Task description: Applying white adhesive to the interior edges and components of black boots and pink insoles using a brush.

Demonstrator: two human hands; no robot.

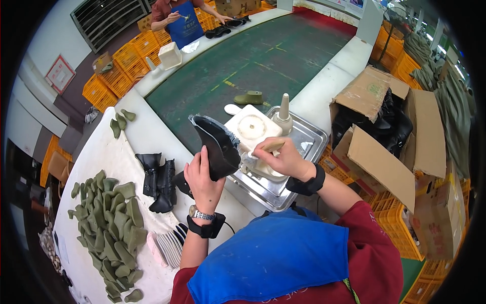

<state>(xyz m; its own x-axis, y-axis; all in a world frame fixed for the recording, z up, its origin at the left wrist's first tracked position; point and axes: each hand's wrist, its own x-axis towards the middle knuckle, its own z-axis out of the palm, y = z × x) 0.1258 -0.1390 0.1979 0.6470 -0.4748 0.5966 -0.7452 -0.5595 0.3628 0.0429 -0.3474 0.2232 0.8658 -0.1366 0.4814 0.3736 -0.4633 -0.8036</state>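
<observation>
My left hand is closed around a black boot upper and holds it up with its rough greyish edge facing right. In my right hand is a brush, its light handle gripped between thumb and fingers. The brush's pale tip is close to the upper's edge; whether they touch I cannot tell. Just beyond is a square white container on a metal tray, beside a cone-topped squeeze bottle. Two black boot uppers lie left of my left hand.
Olive shoe lasts are heaped on the white table at left, beside stacked insoles. One last lies on the green conveyor belt. A carton of black footwear stands at right. Across the belt, a person handles black pieces.
</observation>
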